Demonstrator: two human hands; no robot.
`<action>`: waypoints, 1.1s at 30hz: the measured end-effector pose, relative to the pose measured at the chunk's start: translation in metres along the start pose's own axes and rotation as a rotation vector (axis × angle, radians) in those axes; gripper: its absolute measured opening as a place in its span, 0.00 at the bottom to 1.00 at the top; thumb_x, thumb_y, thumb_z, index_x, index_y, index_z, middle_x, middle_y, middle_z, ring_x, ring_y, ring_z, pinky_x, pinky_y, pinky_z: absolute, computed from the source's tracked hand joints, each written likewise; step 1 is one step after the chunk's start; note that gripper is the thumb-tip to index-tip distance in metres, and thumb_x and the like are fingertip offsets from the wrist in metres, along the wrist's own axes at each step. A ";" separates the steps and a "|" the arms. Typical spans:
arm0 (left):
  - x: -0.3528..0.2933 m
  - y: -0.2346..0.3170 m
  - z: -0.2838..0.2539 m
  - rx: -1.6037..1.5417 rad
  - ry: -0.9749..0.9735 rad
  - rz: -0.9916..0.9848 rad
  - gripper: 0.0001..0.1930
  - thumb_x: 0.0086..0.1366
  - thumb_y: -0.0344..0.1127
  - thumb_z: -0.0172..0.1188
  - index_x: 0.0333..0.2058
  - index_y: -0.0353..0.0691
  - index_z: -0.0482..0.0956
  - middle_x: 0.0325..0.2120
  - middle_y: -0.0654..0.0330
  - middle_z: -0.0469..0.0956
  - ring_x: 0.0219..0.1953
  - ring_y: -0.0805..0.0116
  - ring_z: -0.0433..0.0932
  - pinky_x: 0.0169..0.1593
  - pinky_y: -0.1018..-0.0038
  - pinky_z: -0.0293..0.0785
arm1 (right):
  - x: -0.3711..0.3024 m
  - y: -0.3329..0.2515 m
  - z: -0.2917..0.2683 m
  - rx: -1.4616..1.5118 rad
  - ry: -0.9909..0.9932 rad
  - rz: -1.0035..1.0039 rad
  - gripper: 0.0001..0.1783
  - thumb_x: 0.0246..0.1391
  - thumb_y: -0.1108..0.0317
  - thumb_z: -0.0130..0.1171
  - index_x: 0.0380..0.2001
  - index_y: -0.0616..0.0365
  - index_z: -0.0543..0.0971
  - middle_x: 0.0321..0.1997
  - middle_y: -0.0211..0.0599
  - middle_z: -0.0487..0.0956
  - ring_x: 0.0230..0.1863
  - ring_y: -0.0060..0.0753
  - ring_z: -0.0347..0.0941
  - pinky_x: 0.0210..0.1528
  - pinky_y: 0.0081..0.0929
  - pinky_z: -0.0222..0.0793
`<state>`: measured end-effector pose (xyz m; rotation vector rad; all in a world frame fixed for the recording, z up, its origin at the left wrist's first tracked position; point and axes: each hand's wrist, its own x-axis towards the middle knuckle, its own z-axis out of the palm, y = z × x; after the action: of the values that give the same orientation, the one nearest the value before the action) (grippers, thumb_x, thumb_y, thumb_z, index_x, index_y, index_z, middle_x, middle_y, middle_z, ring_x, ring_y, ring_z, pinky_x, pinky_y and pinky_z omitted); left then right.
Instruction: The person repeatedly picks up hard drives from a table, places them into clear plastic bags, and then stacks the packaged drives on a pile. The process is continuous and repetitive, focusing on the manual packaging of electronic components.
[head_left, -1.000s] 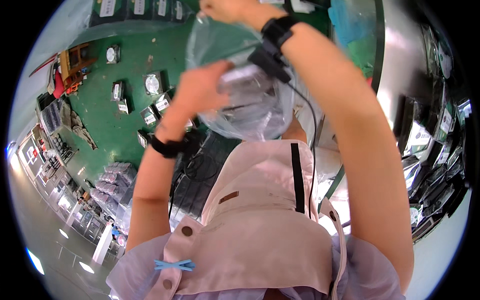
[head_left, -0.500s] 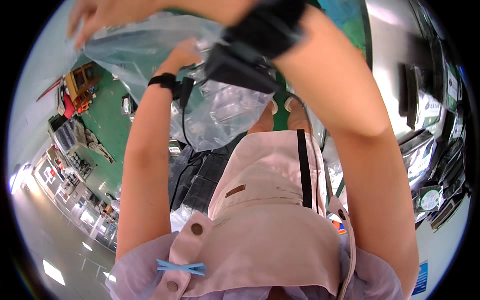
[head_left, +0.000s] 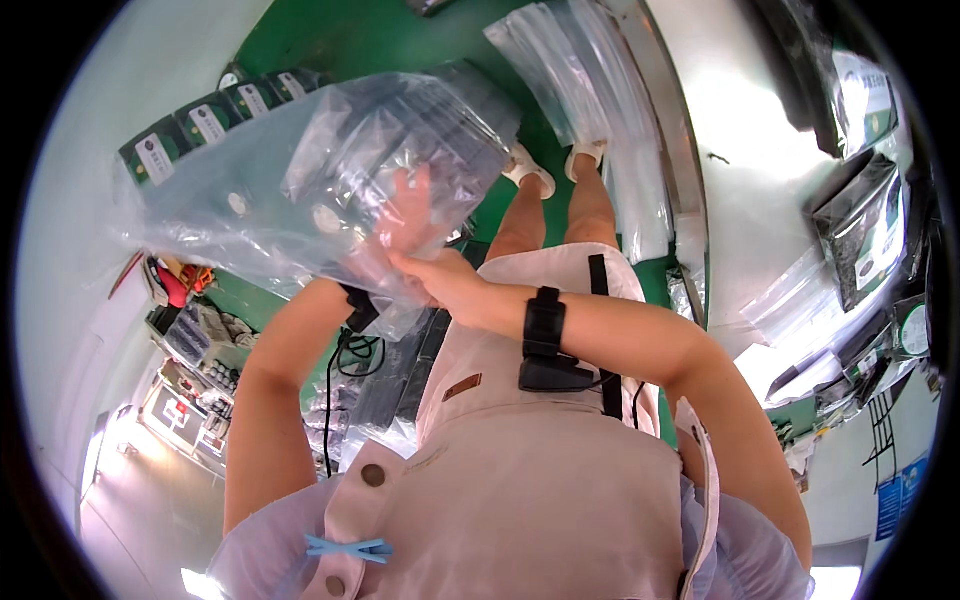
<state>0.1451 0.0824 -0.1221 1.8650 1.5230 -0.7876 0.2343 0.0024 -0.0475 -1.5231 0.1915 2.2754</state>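
A large clear plastic bag (head_left: 235, 195) spreads across the upper left, with crinkled see-through packs showing in its far right part. My left hand (head_left: 406, 215) shows through the film, apparently inside the bag, with its fingers stretched out and apart. Beside the left wrist, at the bag's near edge, my right hand (head_left: 452, 284) has its fingers closed on the film. Black straps with small devices sit on both wrists, and a black cable (head_left: 358, 352) hangs coiled by the left one.
Dark green packs with white labels (head_left: 208, 124) stand in a row behind the bag. Flat clear plastic sleeves (head_left: 625, 150) lie along the pale worktop (head_left: 735, 200). Black packages (head_left: 862, 235) crowd the right side. Grey blocks (head_left: 402, 375) are below my left arm.
My right hand has come down from the upper left to beside the left wrist and closed on the film. The bag has turned in view, and the labelled packs now show behind it.
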 end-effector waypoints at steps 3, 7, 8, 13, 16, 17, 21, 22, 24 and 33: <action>-0.013 0.034 -0.002 0.032 0.040 -0.041 0.39 0.49 0.48 0.62 0.57 0.38 0.56 0.45 0.42 0.66 0.36 0.44 0.74 0.40 0.62 0.72 | -0.008 0.003 -0.026 -0.172 -0.166 -0.296 0.20 0.49 0.55 0.57 0.20 0.64 0.76 0.21 0.35 0.77 0.22 0.26 0.70 0.25 0.27 0.62; -0.026 0.044 0.012 0.007 0.199 -0.049 0.40 0.49 0.54 0.62 0.57 0.40 0.58 0.48 0.41 0.62 0.34 0.45 0.75 0.37 0.61 0.73 | -0.030 -0.009 -0.060 -0.456 -0.258 -0.570 0.19 0.51 0.60 0.55 0.16 0.64 0.74 0.16 0.34 0.75 0.18 0.23 0.68 0.22 0.26 0.61; -0.025 0.032 0.015 -0.039 0.182 0.015 0.39 0.49 0.53 0.62 0.55 0.39 0.60 0.47 0.42 0.64 0.36 0.43 0.74 0.40 0.61 0.72 | -0.034 -0.009 -0.065 -0.382 -0.297 -0.504 0.18 0.51 0.60 0.55 0.16 0.64 0.74 0.16 0.34 0.75 0.18 0.23 0.68 0.22 0.26 0.61; -0.037 0.007 -0.068 0.175 0.726 -0.059 0.31 0.44 0.42 0.67 0.43 0.29 0.67 0.40 0.43 0.71 0.47 0.43 0.68 0.48 0.60 0.65 | -0.042 -0.038 -0.086 -0.331 -0.345 -0.402 0.17 0.51 0.61 0.55 0.17 0.64 0.75 0.16 0.34 0.75 0.18 0.24 0.68 0.22 0.25 0.62; -0.012 -0.063 -0.083 0.249 0.788 -0.104 0.32 0.41 0.41 0.68 0.42 0.30 0.65 0.38 0.42 0.71 0.43 0.45 0.71 0.44 0.60 0.67 | -0.040 -0.036 -0.080 -0.354 -0.337 -0.478 0.17 0.52 0.60 0.53 0.19 0.64 0.74 0.17 0.36 0.75 0.18 0.29 0.68 0.23 0.25 0.62; 0.001 -0.092 -0.090 0.169 0.633 -0.069 0.33 0.41 0.41 0.68 0.43 0.30 0.64 0.38 0.42 0.72 0.42 0.45 0.72 0.43 0.60 0.68 | -0.040 -0.033 -0.079 -0.414 -0.333 -0.522 0.17 0.52 0.59 0.53 0.19 0.63 0.74 0.17 0.38 0.75 0.18 0.32 0.68 0.23 0.25 0.62; 0.038 -0.091 -0.131 0.116 0.330 -0.115 0.37 0.41 0.42 0.68 0.47 0.30 0.62 0.38 0.43 0.73 0.43 0.46 0.72 0.45 0.61 0.68 | -0.061 -0.050 -0.069 -0.664 -0.207 -0.868 0.19 0.52 0.54 0.54 0.20 0.61 0.74 0.17 0.42 0.74 0.19 0.42 0.69 0.23 0.31 0.64; 0.052 -0.117 -0.139 0.101 0.329 -0.038 0.37 0.42 0.42 0.68 0.48 0.31 0.63 0.38 0.44 0.74 0.43 0.47 0.72 0.45 0.62 0.68 | -0.056 -0.057 -0.076 -0.785 -0.301 -0.961 0.20 0.52 0.54 0.53 0.20 0.60 0.74 0.18 0.42 0.74 0.21 0.43 0.70 0.24 0.33 0.64; 0.070 -0.136 -0.145 0.049 0.251 0.039 0.36 0.42 0.41 0.67 0.50 0.34 0.63 0.39 0.46 0.74 0.43 0.50 0.73 0.46 0.64 0.68 | -0.046 -0.071 -0.089 -0.983 -0.496 -1.170 0.20 0.52 0.52 0.53 0.19 0.58 0.74 0.19 0.41 0.74 0.26 0.44 0.72 0.27 0.38 0.65; 0.108 -0.165 -0.166 -0.092 0.014 0.089 0.36 0.42 0.35 0.66 0.53 0.38 0.64 0.41 0.50 0.74 0.44 0.56 0.73 0.48 0.68 0.68 | 0.125 -0.246 -0.022 -1.059 -0.033 -1.612 0.31 0.43 0.42 0.56 0.42 0.58 0.76 0.39 0.46 0.77 0.44 0.48 0.71 0.46 0.38 0.65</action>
<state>0.0132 0.3033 -0.1106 1.8607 1.4492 -0.6545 0.3086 0.2506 -0.1448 -1.0863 -1.7599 0.9152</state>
